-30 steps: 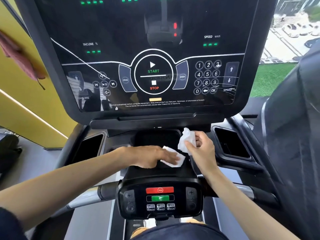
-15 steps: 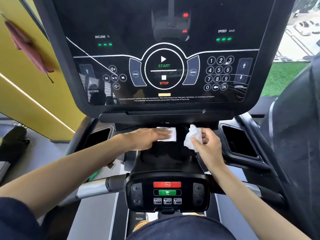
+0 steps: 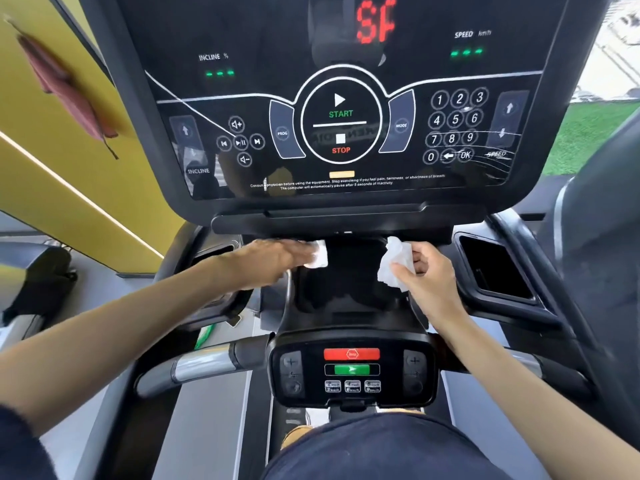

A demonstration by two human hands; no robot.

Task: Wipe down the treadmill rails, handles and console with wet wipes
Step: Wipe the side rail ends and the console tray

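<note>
The black treadmill console (image 3: pixel 339 98) fills the upper view, with START and STOP marks and a number pad. Below it sits a dark recessed tray (image 3: pixel 349 282). My left hand (image 3: pixel 266 261) lies flat with straight fingers and presses a white wet wipe (image 3: pixel 318 256) against the tray's upper left edge, just under the console. At the tray's right side my right hand (image 3: pixel 426 275) pinches a crumpled white wipe (image 3: pixel 394 265). A lower control panel (image 3: pixel 351 370) with a red and a green button sits nearest me, between silver and black handles (image 3: pixel 204 367).
Black cup holders sit at the left (image 3: pixel 214 252) and right (image 3: pixel 495 271) of the tray. A yellow wall (image 3: pixel 69 188) with a reddish cloth (image 3: pixel 65 81) stands to the left. Another dark machine (image 3: pixel 602 237) rises at the right. A window shows green turf (image 3: pixel 588 140).
My left hand slid its wipe from the tray's middle up to the far left edge under the console. My right hand stayed by the tray's right side. Red characters lit up on the display.
</note>
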